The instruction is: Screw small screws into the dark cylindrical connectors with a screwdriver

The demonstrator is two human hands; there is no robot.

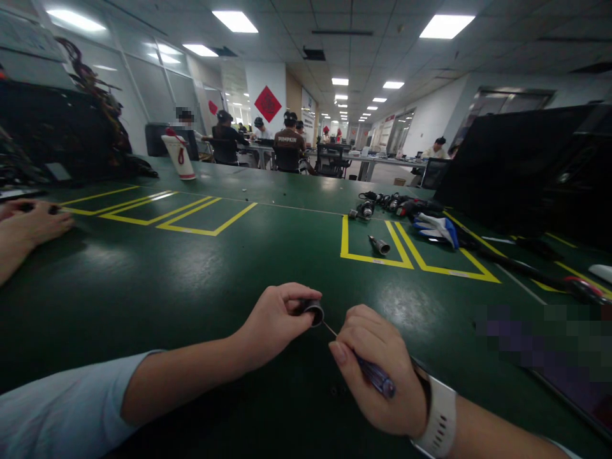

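My left hand (275, 324) is closed round a small, dark, hollow cylindrical metal part (315, 313), its open end turned to the right. In my right hand (380, 360) is a screwdriver (380, 380) with a purplish see-through handle. Its thin shaft points up and left, the tip at the rim of the hollow part; whether it touches cannot be made out. Both hands are just above the green table (201, 306). Below them, a few tiny dark pieces (338, 389) show faintly on the surface.
Yellow tape outlines mark the table. A pointed metal part (379, 245) lies inside one, near dark metal tools with cables (392, 204) and a white-blue glove (436, 229). Another person's hands (36, 223) are at the left. A white cup (180, 155) stands behind; a dark monitor (507, 169) is right.
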